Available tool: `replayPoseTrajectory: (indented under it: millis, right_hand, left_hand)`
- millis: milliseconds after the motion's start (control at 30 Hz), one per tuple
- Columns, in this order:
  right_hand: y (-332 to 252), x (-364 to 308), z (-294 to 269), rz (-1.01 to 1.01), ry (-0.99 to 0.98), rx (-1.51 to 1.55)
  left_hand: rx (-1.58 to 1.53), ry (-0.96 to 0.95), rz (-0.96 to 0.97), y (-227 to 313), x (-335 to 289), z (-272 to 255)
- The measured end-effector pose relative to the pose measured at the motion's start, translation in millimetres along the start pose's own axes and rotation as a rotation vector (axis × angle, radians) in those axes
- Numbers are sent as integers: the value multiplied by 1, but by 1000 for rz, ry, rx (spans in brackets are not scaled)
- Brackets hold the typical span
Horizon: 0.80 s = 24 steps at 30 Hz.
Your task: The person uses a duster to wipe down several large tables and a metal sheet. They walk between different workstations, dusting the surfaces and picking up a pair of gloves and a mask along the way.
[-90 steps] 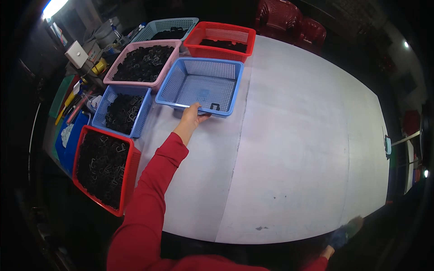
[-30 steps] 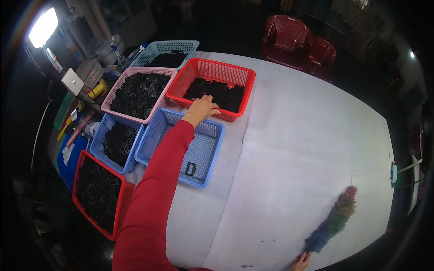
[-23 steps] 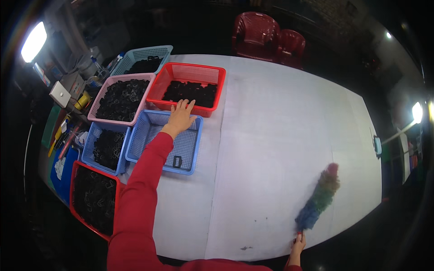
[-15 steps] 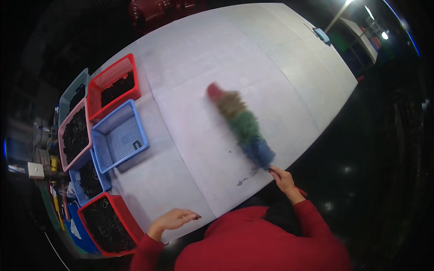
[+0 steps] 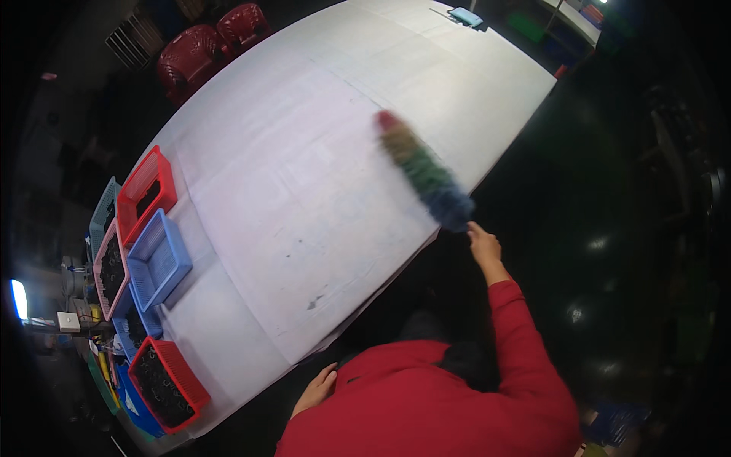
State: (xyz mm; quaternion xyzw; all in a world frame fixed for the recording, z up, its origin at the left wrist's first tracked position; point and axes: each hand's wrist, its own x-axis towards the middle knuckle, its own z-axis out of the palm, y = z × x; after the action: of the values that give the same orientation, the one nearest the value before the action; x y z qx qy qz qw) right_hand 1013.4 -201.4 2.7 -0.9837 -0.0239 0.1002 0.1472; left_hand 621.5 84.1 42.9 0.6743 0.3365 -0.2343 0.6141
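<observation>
The table (image 5: 304,167) has a pale, smooth, mostly matt top, broken by thin seams, with a few dark rough-looking scuffs towards the near edge. Above that edge, the duster (image 5: 426,174) is soft, fluffy and fibrous, without shine, its outline blurred. At the near left corner, a red basket (image 5: 190,381) is of ribbed plastic with a slight sheen; whether the black pieces (image 5: 160,385) inside are plastic or metal cannot be told. Further along the left edge, a blue basket (image 5: 181,251) is perforated plastic. Beyond the far edge, the chairs (image 5: 188,59) are glossy moulded plastic. The red top (image 5: 426,396) is matt, lightly creased cloth.
</observation>
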Motion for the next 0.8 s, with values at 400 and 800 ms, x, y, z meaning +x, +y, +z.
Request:
replayPoseTrajectory:
  millis: [400, 800]
  right_hand:
    - [96, 133, -68, -198, 154, 718]
    - [26, 400, -46, -620, -150, 3]
  left_hand:
    - [-159, 302, 469, 294, 147, 123]
    - [-174, 423, 504, 459, 311, 238]
